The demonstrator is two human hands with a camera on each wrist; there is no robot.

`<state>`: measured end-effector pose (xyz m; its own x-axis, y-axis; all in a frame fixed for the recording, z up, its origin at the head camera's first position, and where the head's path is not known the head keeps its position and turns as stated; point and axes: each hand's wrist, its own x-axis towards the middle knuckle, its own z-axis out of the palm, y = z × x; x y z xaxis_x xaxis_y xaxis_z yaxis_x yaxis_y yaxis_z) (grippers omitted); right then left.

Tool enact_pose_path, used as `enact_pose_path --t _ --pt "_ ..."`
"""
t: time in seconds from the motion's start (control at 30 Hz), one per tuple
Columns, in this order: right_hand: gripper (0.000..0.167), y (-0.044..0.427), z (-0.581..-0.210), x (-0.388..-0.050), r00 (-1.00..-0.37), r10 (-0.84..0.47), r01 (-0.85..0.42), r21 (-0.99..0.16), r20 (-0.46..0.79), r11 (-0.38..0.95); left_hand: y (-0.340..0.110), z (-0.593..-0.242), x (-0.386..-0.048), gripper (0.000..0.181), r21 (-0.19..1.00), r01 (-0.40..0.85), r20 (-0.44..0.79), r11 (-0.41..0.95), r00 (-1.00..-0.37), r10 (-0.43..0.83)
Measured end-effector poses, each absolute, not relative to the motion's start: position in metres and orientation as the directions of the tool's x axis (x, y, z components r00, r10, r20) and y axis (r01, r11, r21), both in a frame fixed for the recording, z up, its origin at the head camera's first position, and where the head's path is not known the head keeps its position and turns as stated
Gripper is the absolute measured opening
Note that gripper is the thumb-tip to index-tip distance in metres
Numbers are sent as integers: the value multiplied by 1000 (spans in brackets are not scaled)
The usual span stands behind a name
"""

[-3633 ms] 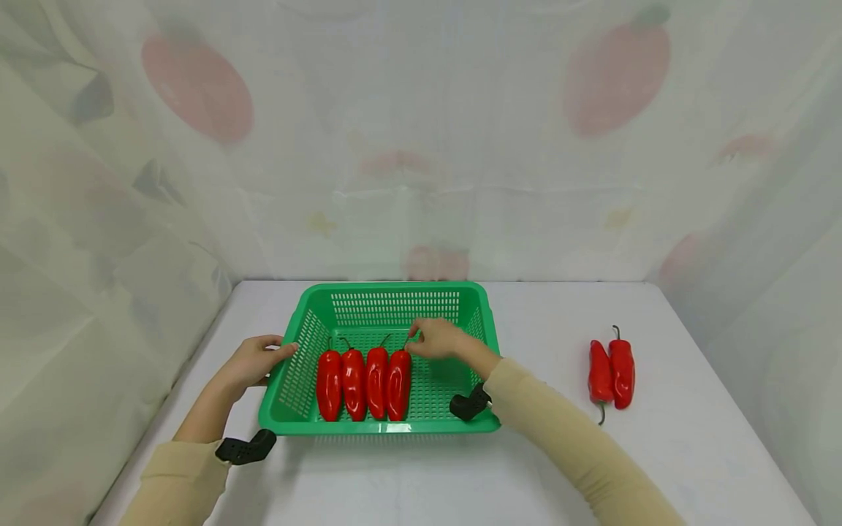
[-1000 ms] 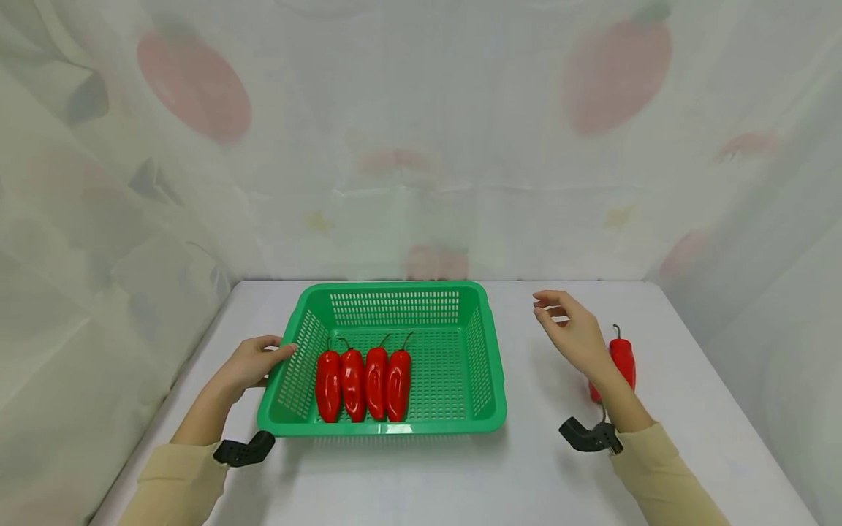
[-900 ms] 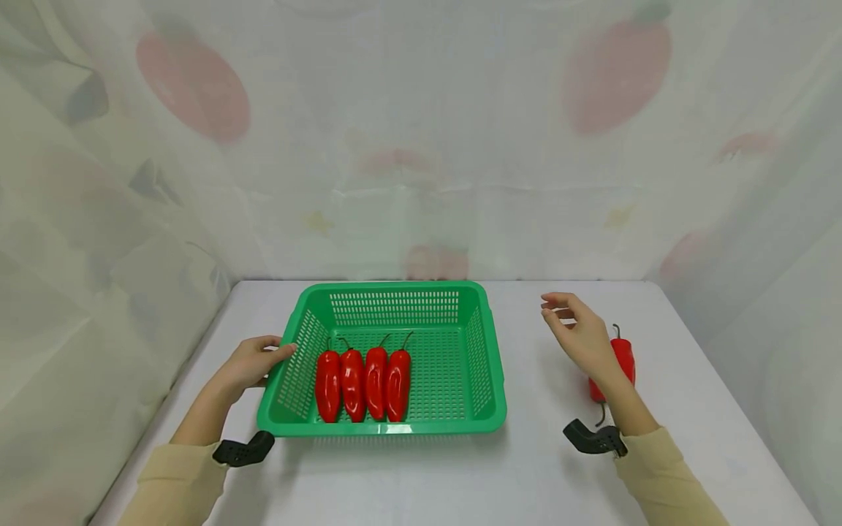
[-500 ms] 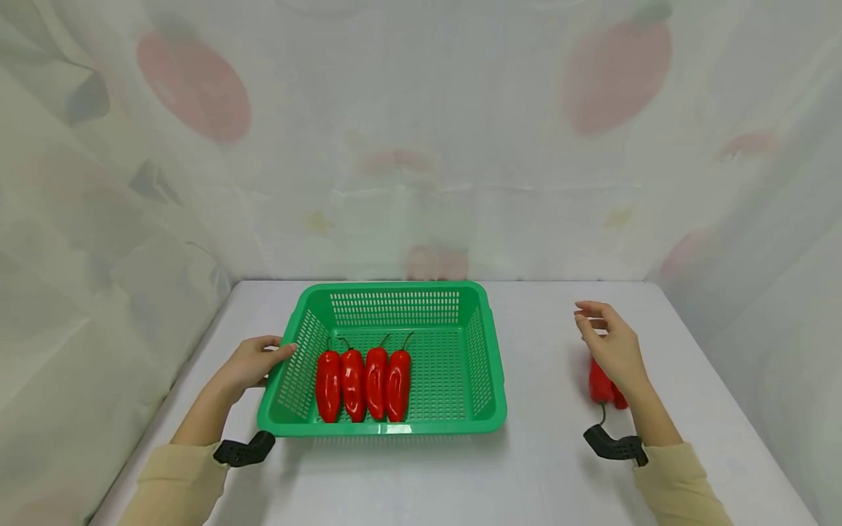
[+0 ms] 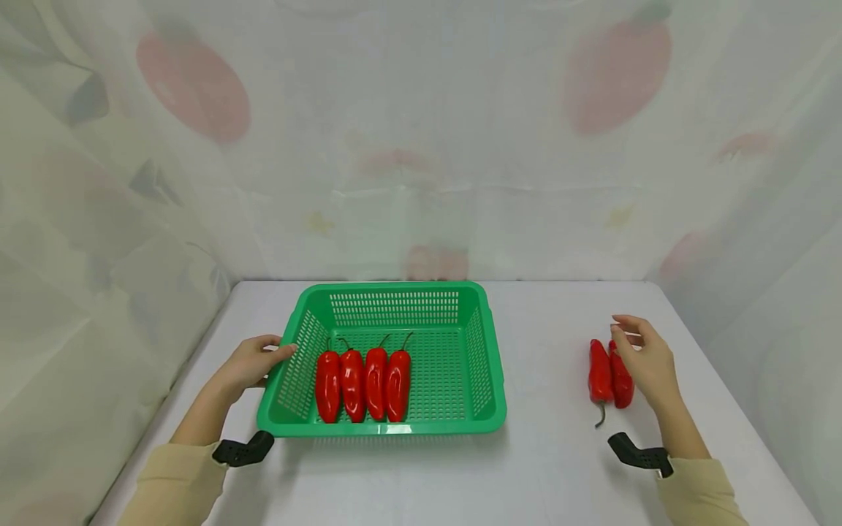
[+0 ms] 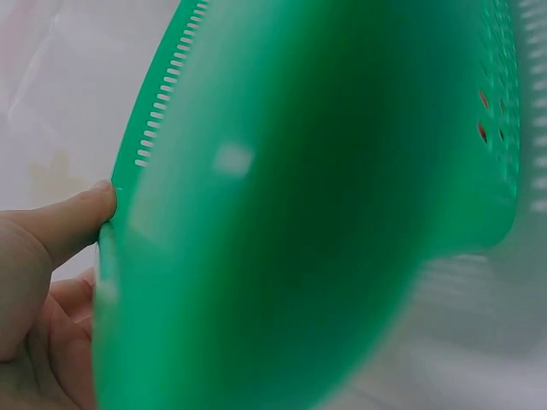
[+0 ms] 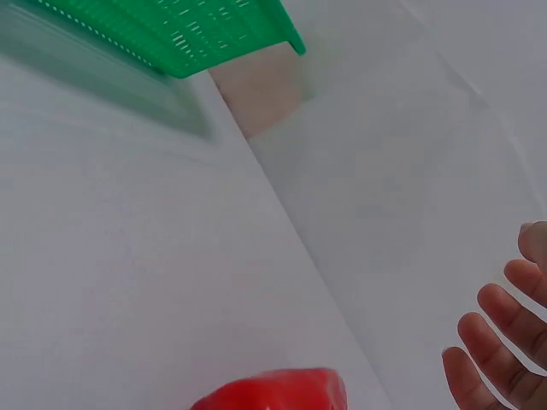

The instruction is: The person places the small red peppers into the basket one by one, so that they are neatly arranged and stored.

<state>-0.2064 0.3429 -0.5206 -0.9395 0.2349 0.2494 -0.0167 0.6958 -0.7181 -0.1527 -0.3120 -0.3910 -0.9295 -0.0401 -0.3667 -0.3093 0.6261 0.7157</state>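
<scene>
The left hand (image 5: 253,363) holds the left rim of a green perforated plastic basket (image 5: 442,429). In the left wrist view its thumb (image 6: 81,218) lies on the rim, with the other fingers behind the wall. Several glossy red peppers (image 5: 352,385) lie side by side in the basket's left half, stems pointing away. At the right, two more red peppers lie on the table: the left one (image 5: 599,376) has its stem toward me, while the right one (image 5: 620,380) is partly covered by the right hand (image 5: 650,361). That hand hovers with loosely bent fingers and holds nothing.
A white-covered table (image 5: 546,438) carries everything. Pale printed curtains (image 5: 526,183) hang behind it and along both sides. Each wrist wears a black camera mount (image 5: 243,448). The basket's right wall (image 5: 487,351) stands between its contents and the loose peppers.
The right hand has left the basket, where it was at the rightmost pepper's stem, and moved right to the loose peppers. The left hand stays on the rim.
</scene>
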Motion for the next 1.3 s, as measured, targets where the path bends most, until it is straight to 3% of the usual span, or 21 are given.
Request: enact_pose_path --t 0.27,0.83,1.07,1.3 --pt "50 359 -536 -196 -933 287 60 -696 215 715 -311 -390 -153 64 712 -310 -364 630 -930 -46" --pt "61 359 -526 -173 -955 276 127 -691 109 712 -312 -390 -153 68 724 -320 -374 611 -926 -41" --pt "68 328 -484 -155 -956 283 246 -720 -71 649 -313 -391 -154 68 726 -316 -375 610 -926 -33" --pt "73 318 -471 -152 -952 251 300 -691 -174 658 -314 -391 -154 68 731 -312 -372 607 -928 -29"
